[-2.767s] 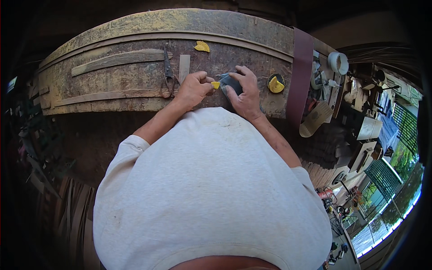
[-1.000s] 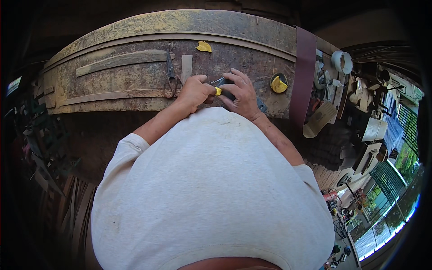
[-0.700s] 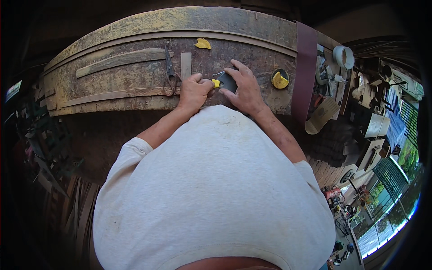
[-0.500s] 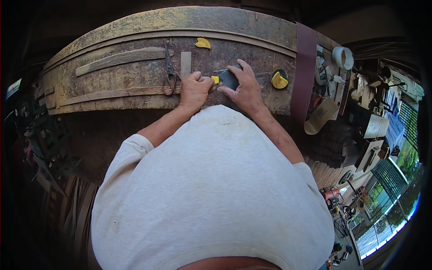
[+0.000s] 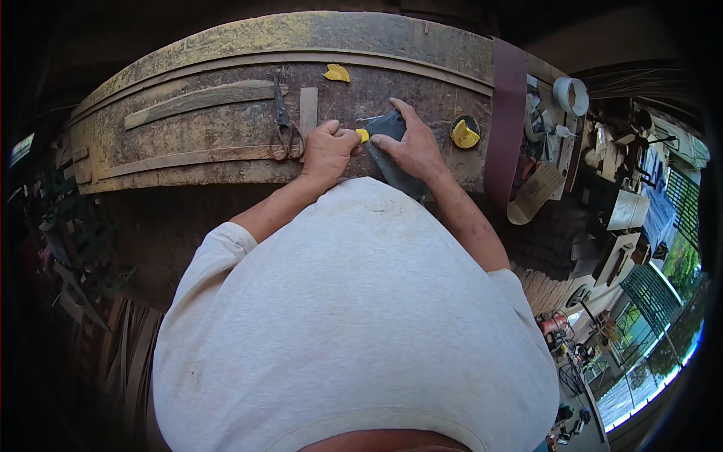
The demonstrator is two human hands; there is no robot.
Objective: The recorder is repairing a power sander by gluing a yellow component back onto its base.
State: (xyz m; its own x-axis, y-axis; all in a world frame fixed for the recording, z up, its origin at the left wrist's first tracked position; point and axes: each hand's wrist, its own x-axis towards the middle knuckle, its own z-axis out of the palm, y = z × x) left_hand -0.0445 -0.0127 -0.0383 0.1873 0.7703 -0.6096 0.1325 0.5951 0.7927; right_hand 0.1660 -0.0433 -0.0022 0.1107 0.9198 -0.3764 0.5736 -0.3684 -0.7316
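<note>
Worn Brown Wooden Counter [image 5: 226, 135] in a Dim, Cluttered Workshop

Yellow smears along the far side, dark stains across the middle. Near the front edge, a small, blocky, bright yellow piece [image 5: 362, 135], held in the bare left hand [image 5: 328, 151]: grip together, thumb and forefinger clamped on it, right end showing. Just beside it, a dark grey, flexible sheet [image 5: 388, 124], running from above the thumb of the bare right hand [image 5: 416, 147] down toward the front edge. Thumb laid over the sheet, forefinger spread apart from it along the upper side; other fingers hidden, so cannot tell if clamped on the sheet.

Left of the hands, dark metal scissors [image 5: 282, 120] with rusty loop handles, just beside a short, flat, pale wooden strip [image 5: 309, 109]. Farther left, a long, slightly curved, weathered wooden slat [image 5: 199, 104]. Beyond the hands, a leaf-shaped yellow offcut [image 5: 337, 72]. To the right, a curved yellow chunk [image 5: 465, 136] on a dark round disc [image 5: 472, 121]. Past these, a broad maroon band [image 5: 507, 113] draped across the counter, then a white ring-shaped roll [image 5: 570, 96] amid clutter.
</note>
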